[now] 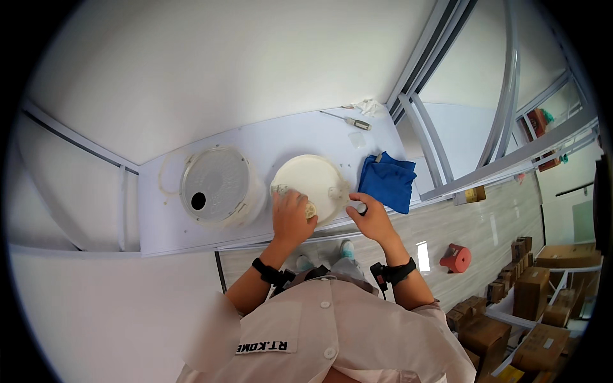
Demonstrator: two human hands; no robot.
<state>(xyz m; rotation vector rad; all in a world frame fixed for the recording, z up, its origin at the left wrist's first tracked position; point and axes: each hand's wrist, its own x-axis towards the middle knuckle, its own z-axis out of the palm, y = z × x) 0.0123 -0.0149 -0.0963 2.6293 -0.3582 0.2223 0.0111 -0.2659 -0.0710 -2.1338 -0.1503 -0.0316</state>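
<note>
A round cream-coloured disc [310,169] with a raised rim lies on the white bench in front of me. Over its near left edge, my left hand [292,218] is closed, with a small round yellowish part [310,210] between thumb and fingers. At the disc's near right edge, my right hand [375,221] grips a small dark cylinder with a pale end [362,208]; its exact kind is unclear. A small greyish fitting [335,192] sits on the disc's right side. Another fitting [281,189] shows beside my left fingertips, partly hidden.
Left of the disc stands a white drum [220,185] with a grey top and a black hole. A folded blue cloth [387,181] lies to the right. Further back are a screwdriver [357,123] and crumpled white tissue [368,107]. A red stool [456,258] and cardboard boxes [532,292] stand beyond.
</note>
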